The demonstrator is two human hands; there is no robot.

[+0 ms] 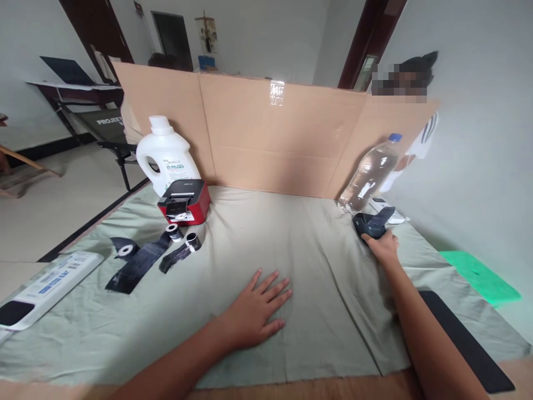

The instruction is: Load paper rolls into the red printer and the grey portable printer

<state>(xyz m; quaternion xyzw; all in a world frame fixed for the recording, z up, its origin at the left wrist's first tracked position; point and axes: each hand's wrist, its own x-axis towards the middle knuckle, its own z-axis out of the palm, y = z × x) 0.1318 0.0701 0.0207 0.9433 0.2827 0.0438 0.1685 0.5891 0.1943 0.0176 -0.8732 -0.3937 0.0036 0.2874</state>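
My left hand (pixel 260 311) lies flat on the green-grey cloth (pixel 266 239), fingers spread, holding nothing. At the right, my right hand (pixel 383 244) grips a small black device (pixel 368 226) with a dark strip (pixel 382 216) on its top. Just behind that device, a large clear bottle with a blue cap (pixel 370 172) leans against the cardboard. A red and black printer (pixel 185 203) sits at the back left. Rolls of black film (pixel 174 232) lie in front of it, with dark strips (pixel 141 261) unrolled over the cloth.
Upright cardboard (pixel 283 139) spans the back edge. A white detergent jug (pixel 169 155) stands behind the printer. A long white box (pixel 54 286) lies at the left edge, a black mat (pixel 466 339) at the right. Beyond are a green stool (pixel 478 272) and a partly hidden person (pixel 425 136).
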